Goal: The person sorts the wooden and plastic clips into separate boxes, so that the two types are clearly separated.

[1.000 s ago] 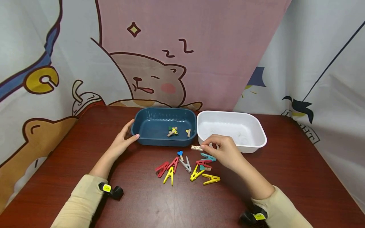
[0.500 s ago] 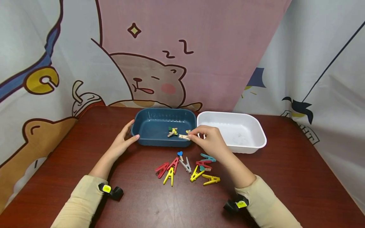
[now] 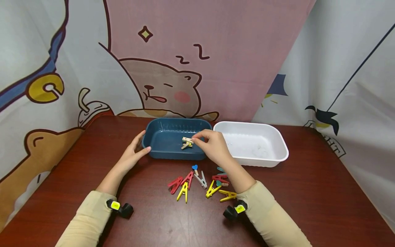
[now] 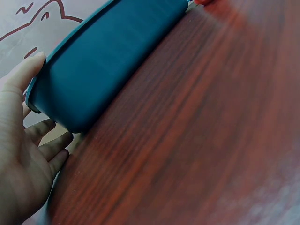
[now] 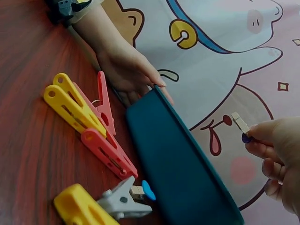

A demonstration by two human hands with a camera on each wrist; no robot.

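My right hand (image 3: 211,144) pinches a small wooden clothespin (image 3: 187,140) between thumb and fingertips, over the dark blue bin (image 3: 168,155). In the right wrist view this clothespin (image 5: 240,123) is pale, with a dark blue piece near the fingers. Beneath it in the bin lie small wooden clothespins (image 3: 186,145), partly covered by the held one. My left hand (image 3: 131,156) rests against the bin's left end, fingers fairly straight, thumb near the rim. Before the bin lie red clothespins (image 3: 175,184), yellow clothespins (image 3: 213,188), a grey clothespin (image 3: 202,180) and a blue-heart clothespin (image 3: 195,168).
A white bin (image 3: 251,159) stands right of the blue one, close beside it. On the reddish-brown table (image 3: 172,223), a teal-heart clothespin (image 3: 219,183) lies near my right forearm. A printed cartoon curtain (image 3: 234,68) hangs behind the table.
My right hand has carried the wooden clothespin leftward, from in front of the white bin to over the blue bin. The left hand has stayed at the blue bin's end.
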